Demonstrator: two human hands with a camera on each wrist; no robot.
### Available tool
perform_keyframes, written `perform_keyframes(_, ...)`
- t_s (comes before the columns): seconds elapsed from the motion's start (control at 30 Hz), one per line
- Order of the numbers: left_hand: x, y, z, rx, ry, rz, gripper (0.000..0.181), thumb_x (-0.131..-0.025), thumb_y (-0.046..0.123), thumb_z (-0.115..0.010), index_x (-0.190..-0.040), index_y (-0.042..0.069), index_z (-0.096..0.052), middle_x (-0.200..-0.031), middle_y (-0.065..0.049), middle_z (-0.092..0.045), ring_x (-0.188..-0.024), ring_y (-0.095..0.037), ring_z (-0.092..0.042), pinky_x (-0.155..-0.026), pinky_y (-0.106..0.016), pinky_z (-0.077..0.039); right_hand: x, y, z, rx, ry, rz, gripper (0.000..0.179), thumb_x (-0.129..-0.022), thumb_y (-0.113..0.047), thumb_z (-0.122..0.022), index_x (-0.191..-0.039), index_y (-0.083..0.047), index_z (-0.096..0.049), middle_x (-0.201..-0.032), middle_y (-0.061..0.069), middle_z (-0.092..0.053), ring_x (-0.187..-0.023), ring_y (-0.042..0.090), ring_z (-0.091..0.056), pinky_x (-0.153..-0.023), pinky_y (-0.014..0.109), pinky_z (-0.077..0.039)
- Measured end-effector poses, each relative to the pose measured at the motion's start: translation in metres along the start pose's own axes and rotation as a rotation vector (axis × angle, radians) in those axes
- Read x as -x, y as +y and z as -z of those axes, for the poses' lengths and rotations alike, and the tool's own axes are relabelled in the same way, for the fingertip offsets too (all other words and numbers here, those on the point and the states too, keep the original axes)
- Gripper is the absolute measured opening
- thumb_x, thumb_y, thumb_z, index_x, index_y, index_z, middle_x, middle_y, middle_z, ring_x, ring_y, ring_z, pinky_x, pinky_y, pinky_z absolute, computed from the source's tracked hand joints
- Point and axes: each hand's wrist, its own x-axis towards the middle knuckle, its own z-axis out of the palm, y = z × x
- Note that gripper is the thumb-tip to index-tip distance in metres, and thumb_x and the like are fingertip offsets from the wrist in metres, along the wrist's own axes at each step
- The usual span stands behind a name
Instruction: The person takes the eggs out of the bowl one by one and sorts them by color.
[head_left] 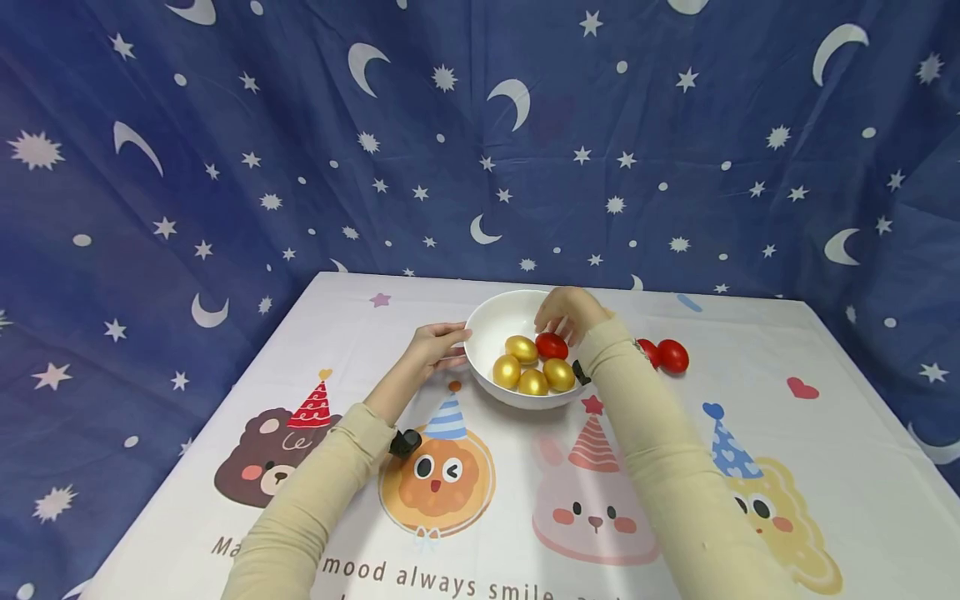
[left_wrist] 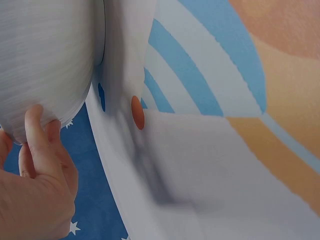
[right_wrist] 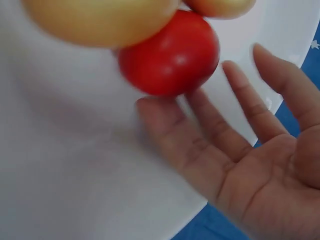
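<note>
A white bowl stands on the table, holding several gold eggs and one red egg. My left hand grips its left rim, thumb above and fingers beneath; the left wrist view shows these fingers against the bowl's outer wall. Over the right side of the bowl, my right hand reaches inside. In the right wrist view its fingers are spread and loosely bent, fingertips at the lower side of the red egg, not closed round it.
Right of the bowl, two more red eggs lie on the table, partly behind the right sleeve. The white tablecloth has printed cartoon figures. A blue curtain with moons and stars hangs behind the table's far edge.
</note>
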Motion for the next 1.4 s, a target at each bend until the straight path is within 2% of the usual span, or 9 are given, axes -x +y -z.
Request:
perform_keyframes(0.17,0.001,-0.001,0.0,0.006,-0.009,-0.007,0.039,-0.09,0.016,-0.065,-0.127,0.007,-0.059,-0.129,-0.014,-0.057,-0.083,-0.015,-0.066,-0.074,-0.023,-0.061,0.006,0.001,-0.006,0.043,-0.02,-0.006,0.036,-0.092,-0.009,-0.055,-0.127,-0.001,-0.048,-0.139,0.022,-0.043,-0.123,0.039,-0.044,-0.104,0.047,-0.048)
perform_keyframes(0.33,0.001,-0.001,0.001,0.008,-0.005,-0.01,0.039,-0.09,0.016,-0.065,-0.127,0.007,-0.059,-0.129,-0.015,-0.057,-0.079,-0.013,-0.066,-0.073,-0.023,-0.061,-0.011,0.001,-0.006,0.189,-0.041,0.0,0.033,-0.091,-0.007,-0.055,-0.123,0.001,-0.051,-0.136,0.023,-0.045,-0.109,0.034,-0.052,-0.098,0.041,-0.053)
perform_keyframes(0.4,0.001,-0.001,0.001,0.009,-0.005,-0.008,0.039,-0.09,0.015,-0.065,-0.127,0.007,-0.058,-0.129,-0.015,-0.057,-0.078,-0.012,-0.065,-0.072,-0.022,-0.061,-0.022,0.002,-0.004,0.227,-0.043,0.006,0.033,-0.09,-0.006,-0.056,-0.122,0.001,-0.052,-0.136,0.022,-0.046,-0.106,0.032,-0.055,-0.094,0.04,-0.056)
perform_keyframes(0.53,0.002,-0.002,-0.002,0.01,-0.002,-0.002,0.039,-0.09,0.016,-0.065,-0.127,0.008,-0.059,-0.128,-0.014,-0.058,-0.079,-0.012,-0.065,-0.071,-0.021,-0.061,-0.086,0.018,0.006,0.218,-0.036,-0.006,0.028,-0.082,-0.008,-0.065,-0.109,-0.001,-0.058,-0.125,0.022,-0.052,-0.093,0.034,-0.06,-0.076,0.04,-0.062)
perform_keyframes(0.63,0.001,-0.002,-0.003,0.007,-0.004,-0.001,0.038,-0.09,0.016,-0.065,-0.127,0.009,-0.059,-0.128,-0.013,-0.058,-0.081,-0.013,-0.065,-0.071,-0.021,-0.061,-0.102,0.023,0.009,0.206,-0.026,-0.004,0.029,-0.08,-0.007,-0.067,-0.107,-0.001,-0.059,-0.12,0.022,-0.054,-0.091,0.036,-0.059,-0.074,0.042,-0.062)
perform_keyframes(1.07,-0.002,-0.003,0.003,-0.013,-0.003,-0.006,0.039,-0.09,0.017,-0.065,-0.127,0.007,-0.059,-0.129,-0.015,-0.057,-0.085,-0.016,-0.066,-0.071,-0.022,-0.061,-0.001,-0.005,-0.006,0.248,0.075,0.106,0.026,-0.088,-0.007,-0.057,-0.113,0.001,-0.057,-0.113,0.02,-0.055,-0.098,0.034,-0.058,-0.092,0.039,-0.057)
perform_keyframes(1.23,0.0,-0.002,0.005,0.0,-0.012,0.0,0.041,-0.09,0.015,-0.064,-0.129,0.006,-0.057,-0.131,-0.015,-0.055,-0.083,-0.015,-0.065,-0.07,-0.021,-0.061,-0.012,-0.005,-0.001,0.234,0.087,0.12,0.027,-0.085,-0.007,-0.061,-0.112,-0.001,-0.058,-0.114,0.019,-0.056,-0.099,0.034,-0.06,-0.088,0.044,-0.059)
perform_keyframes(1.33,0.0,-0.001,0.004,0.0,-0.014,0.004,0.041,-0.09,0.015,-0.064,-0.13,0.007,-0.056,-0.132,-0.015,-0.055,-0.08,-0.012,-0.064,-0.069,-0.02,-0.061,-0.054,0.002,0.012,0.228,0.056,0.129,0.026,-0.079,-0.01,-0.068,-0.103,-0.003,-0.062,-0.106,0.018,-0.06,-0.091,0.034,-0.063,-0.072,0.043,-0.063)
perform_keyframes(1.4,0.0,0.0,0.002,-0.001,-0.021,-0.001,0.041,-0.09,0.016,-0.064,-0.13,0.006,-0.056,-0.132,-0.015,-0.055,-0.079,-0.011,-0.064,-0.069,-0.02,-0.061,-0.061,0.005,0.017,0.232,0.057,0.139,0.028,-0.078,-0.013,-0.069,-0.104,-0.004,-0.062,-0.106,0.018,-0.061,-0.09,0.034,-0.064,-0.07,0.043,-0.063)
